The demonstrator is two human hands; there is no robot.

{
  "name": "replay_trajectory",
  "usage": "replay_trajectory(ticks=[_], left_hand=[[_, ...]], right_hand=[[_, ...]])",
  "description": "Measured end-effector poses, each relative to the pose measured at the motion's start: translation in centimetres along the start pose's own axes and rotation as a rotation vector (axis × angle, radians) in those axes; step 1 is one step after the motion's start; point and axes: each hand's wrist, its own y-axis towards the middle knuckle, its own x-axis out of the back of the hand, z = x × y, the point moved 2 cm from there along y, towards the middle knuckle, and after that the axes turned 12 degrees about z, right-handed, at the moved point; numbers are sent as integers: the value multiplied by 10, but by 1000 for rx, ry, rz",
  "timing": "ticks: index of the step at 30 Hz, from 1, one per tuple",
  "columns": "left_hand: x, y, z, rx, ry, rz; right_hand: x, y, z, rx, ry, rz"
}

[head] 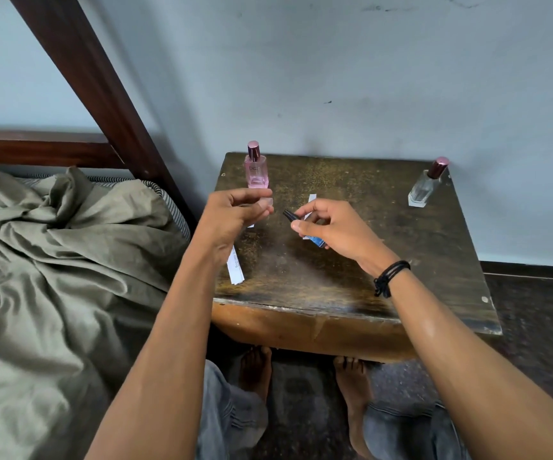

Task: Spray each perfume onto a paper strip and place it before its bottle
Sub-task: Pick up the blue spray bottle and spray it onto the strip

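Lying on the desk's (351, 287) near left part, spare strips (235, 270) show below the left hand (232, 217), which pinches a paper strip (251, 225), mostly hidden. Over the desk's middle, the right hand (331, 227) grips a blue bottle (316, 241). Beyond: a loose strip (311, 198); pink bottle (256, 171), far left corner; clear bottle (426, 187), far right.

On the table (401, 293), the tall bottle (256, 171) stands just behind the left hand (235, 215), which pinches a held strip (264, 204). The corner bottle (426, 185) stands well right of the right hand (333, 229), which holds the small bottle (315, 240). A laid strip (311, 198) lies just behind that hand, and loose strips (235, 270) lie under the left wrist.
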Motion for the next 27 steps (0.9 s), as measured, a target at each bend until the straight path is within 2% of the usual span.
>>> replay_trajectory(ticks=[9,16,27], left_hand=[[-8,0,0,38,100,120],[-7,2,0,51,261,113],[-10,1,-8,53,335,155]], right_hand=[[-2,2,-1,-15,-39,3],[-2,2,-1,-8,-67,-5],[0,-3,7,23,-59,-57]])
